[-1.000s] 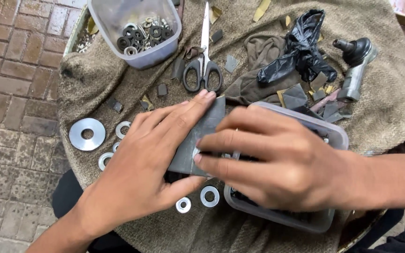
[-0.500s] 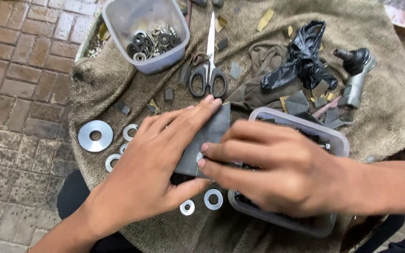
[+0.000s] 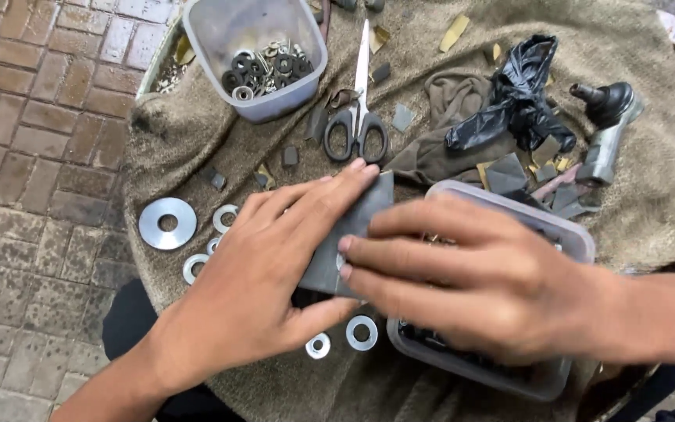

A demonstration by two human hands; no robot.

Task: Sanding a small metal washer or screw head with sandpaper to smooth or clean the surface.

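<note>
A dark grey rubber sheet [image 3: 353,230] lies on a brown cloth [image 3: 197,141]. My left hand [image 3: 275,266] lies flat on the sheet's left part, fingers stretched toward its far corner. My right hand [image 3: 478,281] reaches in from the right, its fingertips pressing on the sheet's middle. A small metal washer seems to sit under those fingertips, mostly hidden. Two small washers [image 3: 345,337] lie on the cloth just below the hands.
Behind the hands stands a clear tub of washers [image 3: 263,62]. Scissors [image 3: 359,117], a black plastic bag [image 3: 513,98], a metal ball joint [image 3: 611,125] and rubber scraps lie about. A second tub [image 3: 556,230] sits under my right hand. Large washer [image 3: 167,223] at left; brick floor beyond.
The view has shifted slightly. Both hands stay pressed on the rubber sheet, with my right fingers sliding a little leftward.
</note>
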